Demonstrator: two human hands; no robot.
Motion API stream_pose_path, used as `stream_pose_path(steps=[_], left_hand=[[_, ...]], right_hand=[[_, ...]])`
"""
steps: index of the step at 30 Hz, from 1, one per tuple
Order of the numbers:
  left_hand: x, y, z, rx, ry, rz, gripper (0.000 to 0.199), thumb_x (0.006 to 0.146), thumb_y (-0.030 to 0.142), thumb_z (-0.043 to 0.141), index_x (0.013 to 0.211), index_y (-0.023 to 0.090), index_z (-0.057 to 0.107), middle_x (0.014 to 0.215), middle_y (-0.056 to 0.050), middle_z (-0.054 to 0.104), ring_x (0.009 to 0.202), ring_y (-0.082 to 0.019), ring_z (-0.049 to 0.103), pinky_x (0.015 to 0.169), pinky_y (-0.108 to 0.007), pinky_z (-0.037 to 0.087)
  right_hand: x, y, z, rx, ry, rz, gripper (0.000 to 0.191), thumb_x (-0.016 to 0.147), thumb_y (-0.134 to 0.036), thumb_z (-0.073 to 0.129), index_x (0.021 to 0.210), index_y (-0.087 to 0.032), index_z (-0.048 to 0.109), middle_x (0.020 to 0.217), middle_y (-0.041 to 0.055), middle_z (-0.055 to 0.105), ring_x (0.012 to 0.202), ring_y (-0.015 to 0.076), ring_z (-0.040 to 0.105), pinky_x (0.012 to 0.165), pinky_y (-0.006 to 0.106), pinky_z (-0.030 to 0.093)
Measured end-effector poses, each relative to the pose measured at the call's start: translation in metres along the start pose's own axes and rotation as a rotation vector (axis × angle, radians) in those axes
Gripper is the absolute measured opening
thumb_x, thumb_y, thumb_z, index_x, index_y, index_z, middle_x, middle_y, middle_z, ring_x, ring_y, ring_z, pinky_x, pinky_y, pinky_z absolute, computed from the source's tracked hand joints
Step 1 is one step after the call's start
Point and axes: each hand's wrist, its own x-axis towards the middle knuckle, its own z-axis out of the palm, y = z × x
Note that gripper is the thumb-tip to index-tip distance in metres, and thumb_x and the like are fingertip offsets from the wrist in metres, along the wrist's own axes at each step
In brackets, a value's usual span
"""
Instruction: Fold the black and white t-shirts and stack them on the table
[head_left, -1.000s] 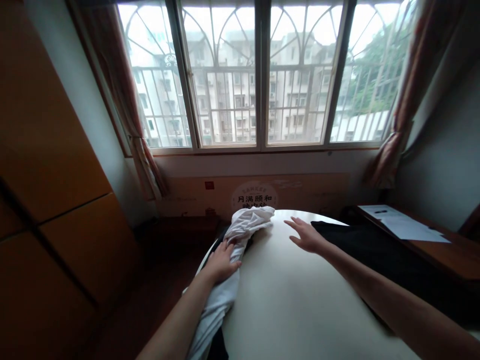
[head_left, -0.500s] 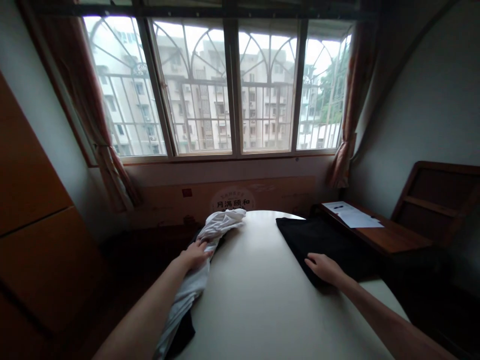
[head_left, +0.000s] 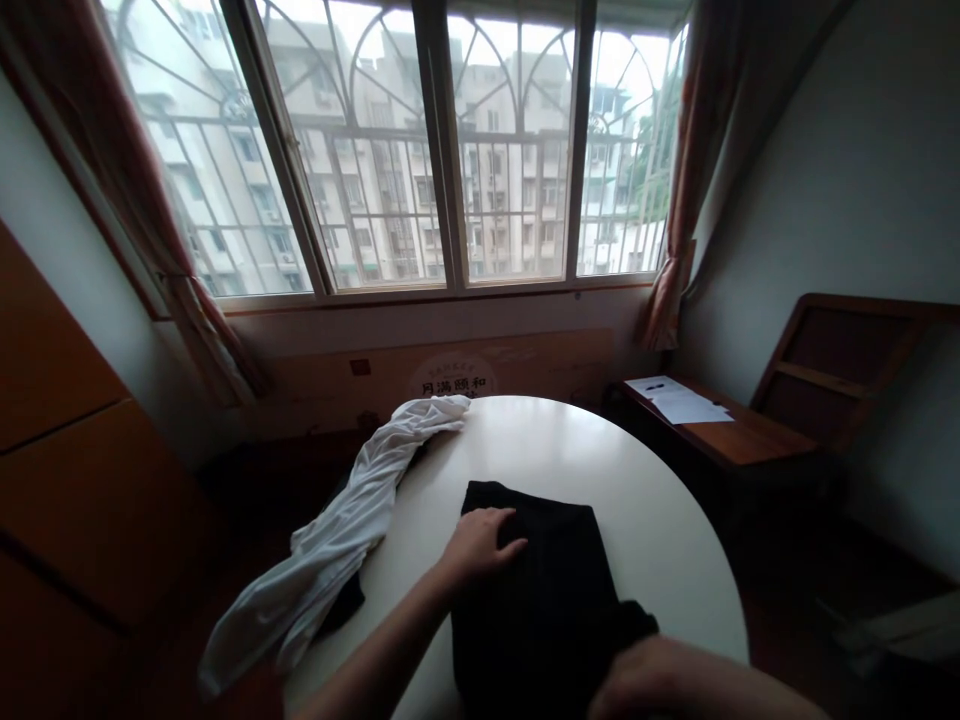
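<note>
Room: a barred window (head_left: 390, 215), far beyond the black cloth. Surface: a round white tabletop (head_left: 667, 530), directly under the cloth.

Item one: the black cloth (head_left: 544, 560), laid flat in front of you, long axis running from you toward the window; near end cut off by the view, a bunched part at its near right.

Item two: your left hand (head_left: 484, 540), on the cloth's far left part; grip loose, thumb and fingers apart, palm down.

Item three: your right hand (head_left: 660, 675), blurred, at the cloth's bunched part; whether its grip is closed, you cannot tell.

Item four: a white garment (head_left: 352, 510), left of the cloth, well apart.
</note>
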Motion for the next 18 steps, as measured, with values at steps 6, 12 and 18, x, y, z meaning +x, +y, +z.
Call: stream_pose_path(steps=[6,12,18], left_hand=[[-0.025,0.005,0.016,-0.001,0.078,0.134,0.01,0.083,0.023,0.062,0.09,0.021,0.069,0.097,-0.006,0.07,0.097,-0.024,0.062,0.097,-0.041,0.044],[-0.046,0.017,-0.02,-0.412,0.248,0.059,0.013,0.094,0.033,0.042,0.096,0.022,0.049,0.077,0.002,0.054,0.066,-0.014,0.05,0.063,-0.026,0.041],[-0.065,0.02,-0.109,-0.673,0.699,0.021,0.026,0.088,0.046,0.056,0.095,0.022,0.048,0.071,0.005,0.048,0.061,-0.01,0.044,0.056,-0.021,0.038]], right_hand=[[0.005,0.064,-0.066,0.082,0.509,0.356,0.046,0.09,-0.046,0.057,0.131,-0.026,0.064,0.112,0.0104,0.071,0.094,0.0244,0.069,0.076,0.035,0.058],[0.06,0.132,-0.048,-0.101,0.302,0.533,0.054,0.088,-0.063,0.055,0.105,-0.015,0.073,0.097,0.0129,0.072,0.086,0.027,0.067,0.081,0.039,0.053],[0.104,0.117,-0.081,0.254,0.183,0.556,0.036,0.088,-0.05,0.061,0.089,-0.015,0.068,0.075,0.0054,0.068,0.066,0.0173,0.062,0.056,0.024,0.046]])
